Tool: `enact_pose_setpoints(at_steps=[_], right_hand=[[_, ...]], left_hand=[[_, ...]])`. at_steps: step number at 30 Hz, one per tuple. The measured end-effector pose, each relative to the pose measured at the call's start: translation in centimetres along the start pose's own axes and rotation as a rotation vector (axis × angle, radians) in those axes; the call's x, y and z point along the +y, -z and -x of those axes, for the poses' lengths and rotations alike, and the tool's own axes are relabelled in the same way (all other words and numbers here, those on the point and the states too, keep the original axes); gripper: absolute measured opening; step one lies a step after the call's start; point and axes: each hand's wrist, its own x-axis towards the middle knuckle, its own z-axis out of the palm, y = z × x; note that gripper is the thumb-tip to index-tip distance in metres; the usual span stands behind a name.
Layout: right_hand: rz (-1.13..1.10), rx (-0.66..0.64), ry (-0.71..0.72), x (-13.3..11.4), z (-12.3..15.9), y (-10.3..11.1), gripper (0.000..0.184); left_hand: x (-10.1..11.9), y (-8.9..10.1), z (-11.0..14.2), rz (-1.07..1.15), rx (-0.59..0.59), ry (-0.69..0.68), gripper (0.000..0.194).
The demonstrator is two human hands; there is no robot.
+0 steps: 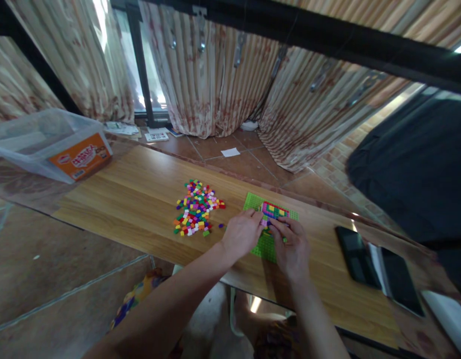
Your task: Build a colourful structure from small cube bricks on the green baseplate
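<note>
A green building-block baseplate lies on the wooden table, partly covered by both hands. Colourful building bricks form a patterned patch on its far half. My left hand reaches over the plate's left side, its fingers closed together at the bricks; what they pinch, if anything, is hidden. My right hand is bent over the plate's right side, fingertips close to the left hand's and touching the bricks. To the left lies a loose pile of small multicoloured bricks, with a single purple brick apart from it.
A clear plastic bin with an orange label stands at the table's left end. Two dark tablet-like devices lie to the right. Papers rest on the tiled floor beyond the table, before long curtains.
</note>
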Motion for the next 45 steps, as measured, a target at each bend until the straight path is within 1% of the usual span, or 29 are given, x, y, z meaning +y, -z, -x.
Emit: enact_pose_setpoints(at_steps=[7, 15, 20, 25, 29, 32, 35, 37, 39, 40, 41, 43, 45], right_hand=[[-0.079, 0.015, 0.032, 0.2, -0.1, 0.1, 0.021], [-0.180, 0.042, -0.004, -0.2, -0.3, -0.3, 0.017], [-0.201, 0.035, -0.010, -0.7, -0.2, -0.4, 0.019], [-0.166, -0.001, 0.009, -0.6, 0.1, -0.3, 0.022], [-0.211, 0.014, -0.050, -0.8, 0.2, -0.1, 0.021], [-0.258, 0.063, -0.140, -1.0, 0.0, 0.4, 0.023], [-0.244, 0.194, -0.221, -1.2, -0.2, 1.0, 0.025], [-0.240, 0.295, -0.227, -1.6, -0.2, 1.3, 0.023], [-0.257, 0.337, -0.202, -2.5, -0.1, 1.4, 0.021], [-0.270, 0.318, -0.180, -3.1, 0.0, 1.3, 0.019], [-0.280, 0.272, -0.151, -3.8, 0.2, 1.1, 0.018], [-0.291, 0.129, -0.073, -5.4, 0.5, 0.5, 0.017], [-0.300, -0.041, 0.013, -6.7, 0.7, -0.2, 0.019]], left_hand=[[0.1, 0.0, 0.0, 0.013, -0.007, 0.001, 0.029], [0.1, 0.0, 0.0, 0.003, -0.017, 0.009, 0.028], [0.1, -0.3, 0.0, 0.002, 0.000, 0.007, 0.027], [0.2, -0.5, 0.0, 0.013, 0.005, 0.018, 0.025], [0.2, -0.4, 0.0, 0.040, 0.006, 0.031, 0.025], [0.0, -0.1, 0.0, 0.088, 0.016, 0.045, 0.026], [-0.5, 0.5, -0.1, 0.141, 0.053, 0.076, 0.030], [-1.2, 1.2, -0.3, 0.164, 0.100, 0.097, 0.031], [-2.2, 2.1, -0.6, 0.184, 0.172, 0.121, 0.032], [-2.8, 2.6, -0.7, 0.196, 0.218, 0.137, 0.031], [-3.4, 3.1, -0.8, 0.209, 0.265, 0.156, 0.030], [-4.7, 4.1, -1.0, 0.242, 0.347, 0.204, 0.028], [-5.8, 5.0, -1.0, 0.272, 0.407, 0.252, 0.027]])
